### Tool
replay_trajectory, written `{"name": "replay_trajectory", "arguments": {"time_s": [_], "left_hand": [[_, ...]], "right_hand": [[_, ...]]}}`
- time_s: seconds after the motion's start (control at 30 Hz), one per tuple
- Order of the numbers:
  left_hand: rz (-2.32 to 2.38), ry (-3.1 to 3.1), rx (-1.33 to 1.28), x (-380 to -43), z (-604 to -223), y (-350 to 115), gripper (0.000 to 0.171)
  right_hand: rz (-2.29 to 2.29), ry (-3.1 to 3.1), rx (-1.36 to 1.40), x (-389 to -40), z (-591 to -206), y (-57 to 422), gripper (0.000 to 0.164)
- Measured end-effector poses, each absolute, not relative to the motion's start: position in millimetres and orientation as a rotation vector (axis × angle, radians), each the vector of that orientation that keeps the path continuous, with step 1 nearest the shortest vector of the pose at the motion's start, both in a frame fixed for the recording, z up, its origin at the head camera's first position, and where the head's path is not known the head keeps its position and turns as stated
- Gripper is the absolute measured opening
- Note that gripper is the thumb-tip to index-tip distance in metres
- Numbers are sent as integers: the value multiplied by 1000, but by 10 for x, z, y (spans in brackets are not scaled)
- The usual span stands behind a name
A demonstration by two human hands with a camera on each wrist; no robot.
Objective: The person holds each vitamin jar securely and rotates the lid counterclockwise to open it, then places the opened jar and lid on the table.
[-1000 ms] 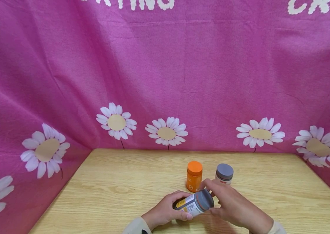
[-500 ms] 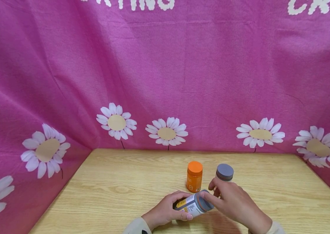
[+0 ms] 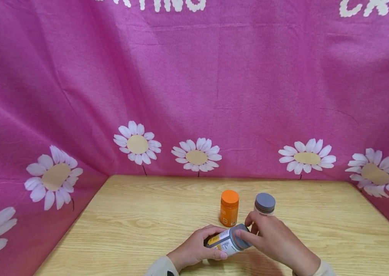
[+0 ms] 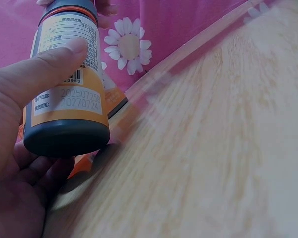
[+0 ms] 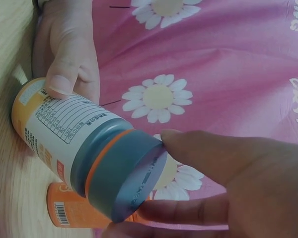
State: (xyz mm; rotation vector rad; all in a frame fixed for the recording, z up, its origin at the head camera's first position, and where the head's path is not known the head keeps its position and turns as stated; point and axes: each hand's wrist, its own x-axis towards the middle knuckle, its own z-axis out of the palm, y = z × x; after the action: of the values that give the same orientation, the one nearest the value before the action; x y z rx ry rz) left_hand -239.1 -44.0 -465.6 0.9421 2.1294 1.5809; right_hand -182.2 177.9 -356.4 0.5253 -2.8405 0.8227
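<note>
A grey supplement bottle with a white and yellow label lies tilted in my left hand. The left thumb presses along the label in the left wrist view, and the other fingers go round behind. Its grey cap, with an orange ring below, sits on the bottle and points right. My right hand pinches this cap, thumb on one edge and fingertips on the opposite edge in the right wrist view. Just behind the held bottle stands an orange bottle, upright on the table.
A second grey-capped bottle stands upright behind my right hand, its lower part hidden. The wooden table runs back to a pink cloth printed with white daisies, which also hangs along both sides.
My right hand has shifted its grip round the cap, the thumb moving from below onto the cap's near face. The left hand and the held bottle have stayed in place.
</note>
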Motion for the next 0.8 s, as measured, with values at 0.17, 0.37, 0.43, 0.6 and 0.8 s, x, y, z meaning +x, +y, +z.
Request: {"name": "replay_trajectory", "arguments": {"time_s": [0.17, 0.37, 0.43, 0.6, 0.8], "left_hand": [[1572, 2149, 945, -2390, -4656, -440, 48], [1579, 2148, 944, -2394, -4659, -431, 47], [1583, 2144, 944, -2395, -4660, -429, 47], [1585, 2142, 934, -2399, -4667, -429, 48], [1581, 2150, 928, -2400, -4669, -428, 47]], "right_hand": [[892, -2835, 642, -1849, -3554, 1806, 33], [926, -2819, 716, -1850, -3537, 1823, 31], [942, -2799, 753, -1844, -3539, 1834, 30], [951, -2752, 851, -1835, -3554, 1860, 25], [891, -2733, 941, -1827, -3551, 1875, 33]]}}
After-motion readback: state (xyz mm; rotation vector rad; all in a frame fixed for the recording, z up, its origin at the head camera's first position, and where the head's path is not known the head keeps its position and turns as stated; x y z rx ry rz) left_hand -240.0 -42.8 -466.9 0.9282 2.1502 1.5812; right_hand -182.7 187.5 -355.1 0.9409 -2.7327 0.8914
